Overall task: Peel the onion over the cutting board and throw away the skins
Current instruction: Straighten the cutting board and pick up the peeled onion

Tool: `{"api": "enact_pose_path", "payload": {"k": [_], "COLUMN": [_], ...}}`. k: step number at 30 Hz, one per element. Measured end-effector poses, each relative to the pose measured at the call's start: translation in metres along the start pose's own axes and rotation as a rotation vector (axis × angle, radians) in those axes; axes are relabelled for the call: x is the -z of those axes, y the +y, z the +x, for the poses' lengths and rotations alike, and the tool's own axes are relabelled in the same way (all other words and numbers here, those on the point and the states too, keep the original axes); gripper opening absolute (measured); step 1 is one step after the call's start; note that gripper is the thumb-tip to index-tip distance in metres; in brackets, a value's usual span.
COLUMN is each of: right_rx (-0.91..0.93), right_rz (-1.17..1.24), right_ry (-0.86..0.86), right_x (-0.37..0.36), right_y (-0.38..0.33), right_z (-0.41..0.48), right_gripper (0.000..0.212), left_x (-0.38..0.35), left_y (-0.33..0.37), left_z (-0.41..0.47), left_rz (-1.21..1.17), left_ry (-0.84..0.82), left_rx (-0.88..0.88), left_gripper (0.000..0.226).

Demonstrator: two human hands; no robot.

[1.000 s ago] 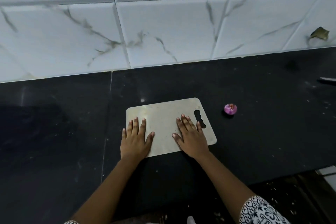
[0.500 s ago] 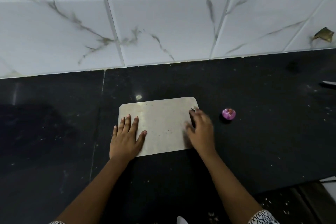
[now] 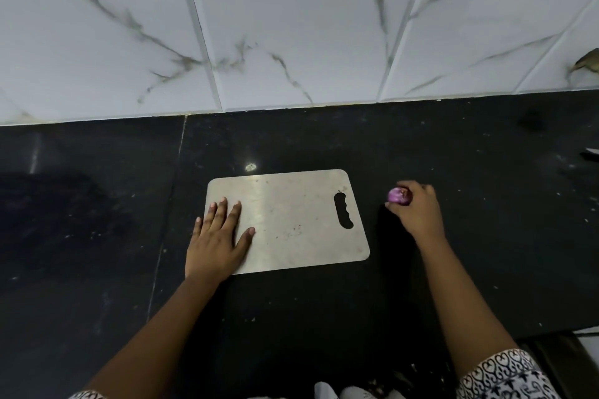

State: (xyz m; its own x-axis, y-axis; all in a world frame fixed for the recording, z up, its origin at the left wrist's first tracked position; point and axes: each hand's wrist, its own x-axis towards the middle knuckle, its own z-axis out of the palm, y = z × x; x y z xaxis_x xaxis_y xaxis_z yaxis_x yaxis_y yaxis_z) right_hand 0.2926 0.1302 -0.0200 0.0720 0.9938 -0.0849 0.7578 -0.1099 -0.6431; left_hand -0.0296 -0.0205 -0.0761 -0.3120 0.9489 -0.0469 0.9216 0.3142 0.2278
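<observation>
Pickup step: right hand (image 3: 418, 215) curls round the onion (image 3: 398, 196) on the counter (image 3: 324, 139) just right of the board (image 3: 291, 204), left hand (image 3: 217, 236) flat on board's left edge; next, probably lift onion over board.

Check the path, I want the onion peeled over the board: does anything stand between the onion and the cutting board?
Nothing visible does. The right hand grips the onion just right of the cutting board, with only dark counter between. The left hand rests flat on the board's left end, away from that side.
</observation>
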Motion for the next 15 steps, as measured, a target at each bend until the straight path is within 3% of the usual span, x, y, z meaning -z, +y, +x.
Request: {"api": "enact_pose_path", "payload": {"k": [6, 10, 15], "right_rx": [0.281, 0.407, 0.480], "right_rz": [0.166, 0.113, 0.018], "right_ry": [-0.195, -0.317, -0.280], "right_x": [-0.044, -0.092, -0.125], "right_y": [-0.084, -0.108, -0.099], "right_z": [-0.029, -0.048, -0.054], "right_gripper": [0.055, 0.055, 0.055], "left_x": [0.001, -0.001, -0.002], "left_y": [0.001, -0.001, 0.000], "left_z": [0.000, 0.000, 0.001], "left_rz": [-0.002, -0.005, -0.015], "left_ry": [0.006, 0.005, 0.022], "left_rx": [0.016, 0.023, 0.026], "left_gripper": [0.072, 0.077, 0.076]}}
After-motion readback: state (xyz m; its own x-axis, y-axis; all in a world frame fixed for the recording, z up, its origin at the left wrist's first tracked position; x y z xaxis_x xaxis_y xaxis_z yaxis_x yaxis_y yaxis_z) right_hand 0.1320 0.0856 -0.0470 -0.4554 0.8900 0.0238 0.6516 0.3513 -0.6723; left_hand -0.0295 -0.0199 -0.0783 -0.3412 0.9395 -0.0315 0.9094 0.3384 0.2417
